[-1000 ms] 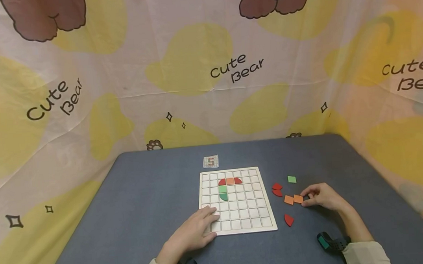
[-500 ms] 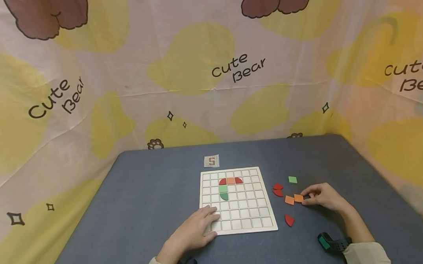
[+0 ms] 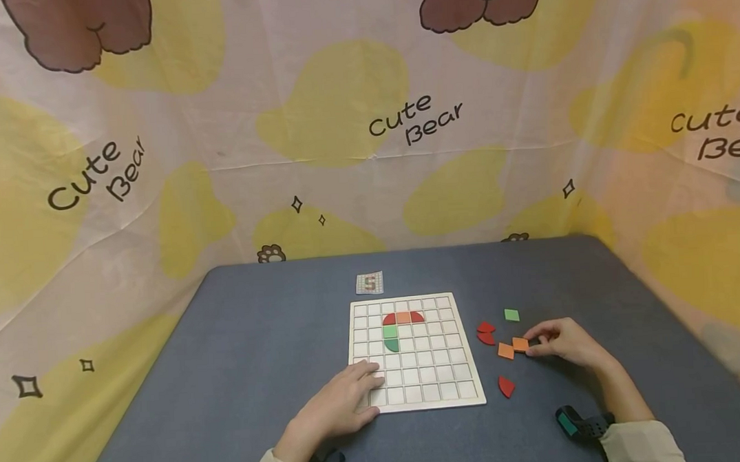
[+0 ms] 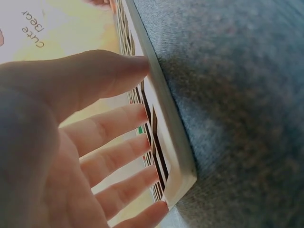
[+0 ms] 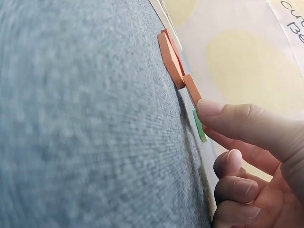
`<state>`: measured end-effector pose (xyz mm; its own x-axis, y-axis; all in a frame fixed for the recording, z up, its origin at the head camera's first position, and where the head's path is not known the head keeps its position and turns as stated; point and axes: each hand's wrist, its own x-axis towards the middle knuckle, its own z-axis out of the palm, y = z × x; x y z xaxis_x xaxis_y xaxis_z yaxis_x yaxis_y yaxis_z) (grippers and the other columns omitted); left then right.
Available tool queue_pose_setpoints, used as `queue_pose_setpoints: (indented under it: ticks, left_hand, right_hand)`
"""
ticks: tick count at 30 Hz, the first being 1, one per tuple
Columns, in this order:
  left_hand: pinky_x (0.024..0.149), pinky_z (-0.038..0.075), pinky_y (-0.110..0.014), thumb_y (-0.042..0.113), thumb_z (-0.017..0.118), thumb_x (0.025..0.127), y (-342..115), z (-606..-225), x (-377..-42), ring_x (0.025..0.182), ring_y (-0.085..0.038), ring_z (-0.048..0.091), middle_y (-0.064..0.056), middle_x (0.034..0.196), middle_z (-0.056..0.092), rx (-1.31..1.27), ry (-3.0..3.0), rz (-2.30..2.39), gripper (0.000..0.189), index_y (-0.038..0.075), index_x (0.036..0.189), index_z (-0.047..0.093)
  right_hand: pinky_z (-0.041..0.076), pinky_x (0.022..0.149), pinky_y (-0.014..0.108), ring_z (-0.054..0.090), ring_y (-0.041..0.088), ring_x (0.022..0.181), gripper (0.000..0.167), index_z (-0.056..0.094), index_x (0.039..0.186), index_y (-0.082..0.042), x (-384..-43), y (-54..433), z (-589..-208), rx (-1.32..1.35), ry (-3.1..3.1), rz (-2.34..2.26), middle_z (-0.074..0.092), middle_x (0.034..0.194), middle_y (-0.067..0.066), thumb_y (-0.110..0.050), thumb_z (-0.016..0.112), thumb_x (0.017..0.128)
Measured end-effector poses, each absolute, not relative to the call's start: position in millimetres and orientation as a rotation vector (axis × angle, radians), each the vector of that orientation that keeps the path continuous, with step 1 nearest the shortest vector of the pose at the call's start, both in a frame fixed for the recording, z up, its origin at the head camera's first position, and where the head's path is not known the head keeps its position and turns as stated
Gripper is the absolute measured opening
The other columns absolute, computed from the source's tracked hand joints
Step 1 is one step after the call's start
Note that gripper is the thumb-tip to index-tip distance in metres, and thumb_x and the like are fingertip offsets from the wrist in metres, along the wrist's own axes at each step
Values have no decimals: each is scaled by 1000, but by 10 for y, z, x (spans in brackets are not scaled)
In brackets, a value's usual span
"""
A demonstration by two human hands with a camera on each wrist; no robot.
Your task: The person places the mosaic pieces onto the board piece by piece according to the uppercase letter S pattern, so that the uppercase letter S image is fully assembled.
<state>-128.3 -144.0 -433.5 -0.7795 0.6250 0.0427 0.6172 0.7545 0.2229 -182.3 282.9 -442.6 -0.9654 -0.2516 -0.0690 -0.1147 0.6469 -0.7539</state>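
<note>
My right hand (image 3: 563, 342) pinches an orange square tile (image 3: 520, 344) between thumb and fingertip. In the right wrist view that tile (image 5: 192, 89) stands up just past the corner of a second orange square tile (image 5: 170, 59). My left hand (image 3: 343, 397) rests with extended fingers on the near left corner of a white gridded board (image 3: 439, 392). In the left wrist view its thumb and fingertips lie along the board's edge (image 4: 176, 164). Red quarter-round tiles (image 3: 417, 317), an orange square (image 3: 403, 318), a light green square (image 3: 390, 331) and a dark green quarter-round (image 3: 391, 344) sit in the grid.
Right of the board lie two red tiles (image 3: 486, 337) close together, another red quarter-round (image 3: 506, 387) and a light green square (image 3: 511, 315). A small patterned card (image 3: 369, 283) lies behind the board on the blue-grey table (image 3: 275, 331). A printed curtain (image 3: 328, 122) surrounds the table.
The pinched orange tile has shifted slightly up and left in the head view, beside the other orange tile's far corner. My left hand and the board stay put.
</note>
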Motion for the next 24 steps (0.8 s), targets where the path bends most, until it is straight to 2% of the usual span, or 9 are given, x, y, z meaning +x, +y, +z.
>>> queue_pose_setpoints:
  ticks: [24]
  left_hand:
    - [108,46,-41,28,69,84,-1436,-4328,-1305,129,-27,53,-7,136,58,965,2880,364,42,11,122,65]
  right_hand:
    - [34,53,19,43,4,60,30,71,99,2,-1934,2524,-4407,-372,2674,-1222,50,68,-2,-17,78,78]
